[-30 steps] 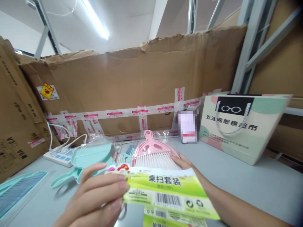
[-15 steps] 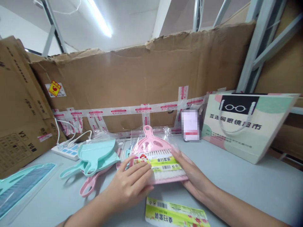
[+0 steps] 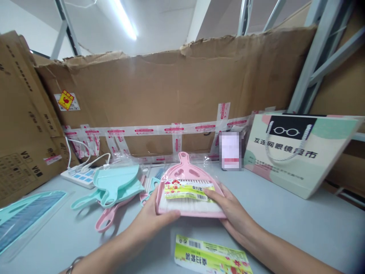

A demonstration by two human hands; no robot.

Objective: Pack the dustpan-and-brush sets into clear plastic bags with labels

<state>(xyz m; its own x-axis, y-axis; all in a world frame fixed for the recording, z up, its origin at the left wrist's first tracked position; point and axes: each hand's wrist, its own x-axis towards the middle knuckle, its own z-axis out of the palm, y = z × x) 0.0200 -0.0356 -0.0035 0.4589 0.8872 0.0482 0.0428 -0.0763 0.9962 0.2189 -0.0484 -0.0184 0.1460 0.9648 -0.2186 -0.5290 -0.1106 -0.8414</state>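
On a smooth, pale grey-blue counter (image 3: 288, 217), under a bright ceiling tube light (image 3: 124, 19), we face a wide brown cardboard box (image 3: 171, 91) with a ragged top edge and pink-printed white tape across it. To our right stands a stiff pale-green-and-pink paper bag (image 3: 273, 167) with a white rope handle; to our left, mint-green plastic dustpans (image 3: 115, 180) lie piled beside a white power strip (image 3: 68, 176).

In the middle, between our hands, is a rounded pink plastic dustpan (image 3: 159, 201), looped handle pointing away, nested with a white-bristled brush (image 3: 176, 205). A glossy green-and-yellow printed card (image 3: 179, 191) lies over the bristles; a matching second card (image 3: 211, 255) lies flat nearer us.

Our left hand (image 3: 156, 214) clasps the pan's left side, thumb along the lower rim. Our right hand (image 3: 228, 203) clasps the right side, thumb on the upper card. Each grip is grasping the pan.
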